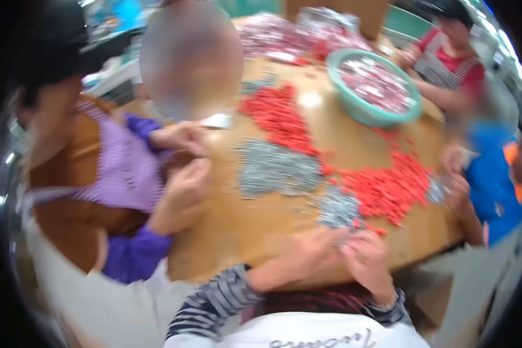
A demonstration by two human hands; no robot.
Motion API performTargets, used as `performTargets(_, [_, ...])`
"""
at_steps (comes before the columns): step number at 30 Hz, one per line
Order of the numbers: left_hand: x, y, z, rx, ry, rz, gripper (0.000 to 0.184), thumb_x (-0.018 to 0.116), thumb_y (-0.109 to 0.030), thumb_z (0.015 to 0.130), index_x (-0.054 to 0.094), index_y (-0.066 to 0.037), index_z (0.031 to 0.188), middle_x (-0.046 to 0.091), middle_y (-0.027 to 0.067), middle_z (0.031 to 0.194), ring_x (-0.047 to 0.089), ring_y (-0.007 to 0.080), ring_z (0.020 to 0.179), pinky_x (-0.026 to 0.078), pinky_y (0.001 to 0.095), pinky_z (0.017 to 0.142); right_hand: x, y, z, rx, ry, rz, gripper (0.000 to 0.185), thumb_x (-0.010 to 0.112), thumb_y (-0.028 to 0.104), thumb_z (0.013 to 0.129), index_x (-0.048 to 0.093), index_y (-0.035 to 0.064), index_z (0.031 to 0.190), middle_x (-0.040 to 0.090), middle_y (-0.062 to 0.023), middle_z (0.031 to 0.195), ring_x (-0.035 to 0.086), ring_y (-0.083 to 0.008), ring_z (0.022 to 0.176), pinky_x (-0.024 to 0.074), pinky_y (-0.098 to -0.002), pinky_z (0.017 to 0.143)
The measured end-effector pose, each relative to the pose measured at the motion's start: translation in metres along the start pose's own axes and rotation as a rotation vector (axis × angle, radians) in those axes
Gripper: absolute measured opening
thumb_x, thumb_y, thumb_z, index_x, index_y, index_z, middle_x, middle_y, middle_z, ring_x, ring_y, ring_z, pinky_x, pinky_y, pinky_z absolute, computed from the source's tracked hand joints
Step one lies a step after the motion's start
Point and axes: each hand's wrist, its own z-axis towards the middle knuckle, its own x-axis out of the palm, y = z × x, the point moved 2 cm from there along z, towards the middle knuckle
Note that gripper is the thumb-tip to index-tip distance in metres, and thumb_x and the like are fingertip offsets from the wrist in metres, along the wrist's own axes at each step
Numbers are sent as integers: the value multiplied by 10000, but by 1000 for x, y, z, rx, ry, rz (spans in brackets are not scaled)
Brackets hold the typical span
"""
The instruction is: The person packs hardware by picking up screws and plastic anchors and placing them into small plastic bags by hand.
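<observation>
1. Left hand and right hand are over the near edge of the light-brown wooden table, fingers curled inward and fingertips almost meeting.
2. There's a small greyish piece right at those fingertips. It's pretty blurry there, so I can't tell which hand is gripping it, or if either really is.
3. Just beyond the hands: a small heap of thin silver-grey metal pieces, touching a big spread of small bright-red pieces.
4. A wider grey pile lies to the left, alongside another red pile.
5. Round teal plastic basin farther back, full of shiny silver-and-pink bits.
6. Person in a purple checked apron on the left, hands close together; two more people on the right.
</observation>
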Motion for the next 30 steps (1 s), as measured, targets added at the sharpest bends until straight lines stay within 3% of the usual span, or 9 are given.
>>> performTargets(3, [1, -2, 2, -22, -45, -3, 482, 717, -262, 821, 591, -97, 1256, 583, 84, 823, 618, 266, 681, 497, 366, 561, 3, 6, 1, 43, -19, -12, 15, 690, 24, 772, 685, 13, 781, 627, -118, 838, 593, -303, 830, 466, -396, 762])
performTargets(10, [6, -2, 1, -49, -118, -45, 331, 673, -245, 845, 612, -69, 1118, 583, 96, 861, 627, 288, 712, 496, 380, 573, 5, 5, -1, 36, -19, -39, 81, 647, 56, 841, 638, -25, 846, 614, -142, 829, 581, -312, 814, 453, -391, 749])
performTargets(17, [8, 0, 0, 4, -106, -100, 302, 661, -252, 848, 596, -68, 1079, 579, 104, 863, 625, 312, 765, 493, 404, 614, 6, 14, -5, 7, -35, -96, 144, 620, 109, 877, 632, -30, 843, 616, -149, 810, 587, -310, 791, 454, -391, 739])
performTargets(20, [9, 2, 0, 18, -113, -131, 301, 660, -253, 846, 591, -70, 1074, 578, 106, 869, 623, 318, 765, 490, 410, 622, -2, 24, -5, -92, 92, -253, 185, 612, 143, 944, 644, -25, 1013, 638, -185, 944, 610, -327, 903, 485, -387, 812])
performTargets(21, [10, 2, 0, 9, -99, -134, 301, 660, -254, 847, 589, -69, 1074, 579, 106, 873, 623, 319, 766, 489, 411, 625, -2, 28, -4, -68, 114, -248, 234, 564, 179, 970, 651, -33, 1016, 634, -208, 953, 596, -378, 925, 475, -423, 821])
performTargets(30, [12, 4, -2, 31, -55, -132, 315, 652, -280, 858, 578, -74, 1085, 591, 105, 890, 625, 316, 751, 490, 410, 626, -1, 25, -6, -123, 83, -235, 205, 588, 149, 954, 665, -30, 1017, 647, -195, 986, 605, -368, 943, 480, -408, 836])
